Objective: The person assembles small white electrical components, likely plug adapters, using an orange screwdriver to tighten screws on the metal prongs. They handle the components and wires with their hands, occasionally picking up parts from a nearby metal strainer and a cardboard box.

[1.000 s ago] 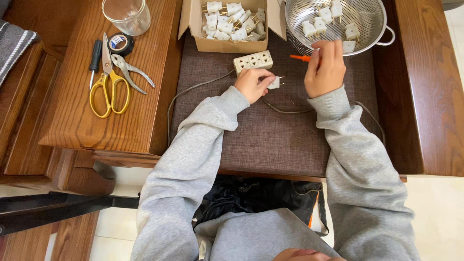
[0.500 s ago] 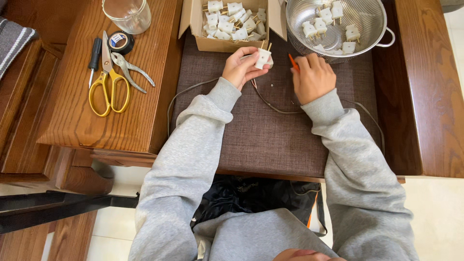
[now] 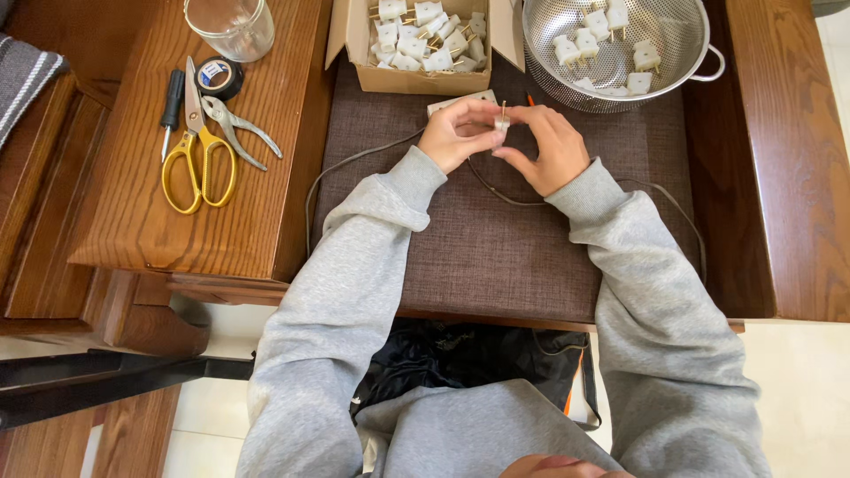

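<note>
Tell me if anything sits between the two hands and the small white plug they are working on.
Nothing visible does. The left hand and right hand both pinch the white plug directly, above the brown mat. The cardboard box and metal colander lie beyond the hands, not between them.

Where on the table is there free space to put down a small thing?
Free: the brown woven mat between the grey sleeves, below the thin grey cord. Crowded: the open cardboard box of white plugs and the metal colander at the far edge.
</note>
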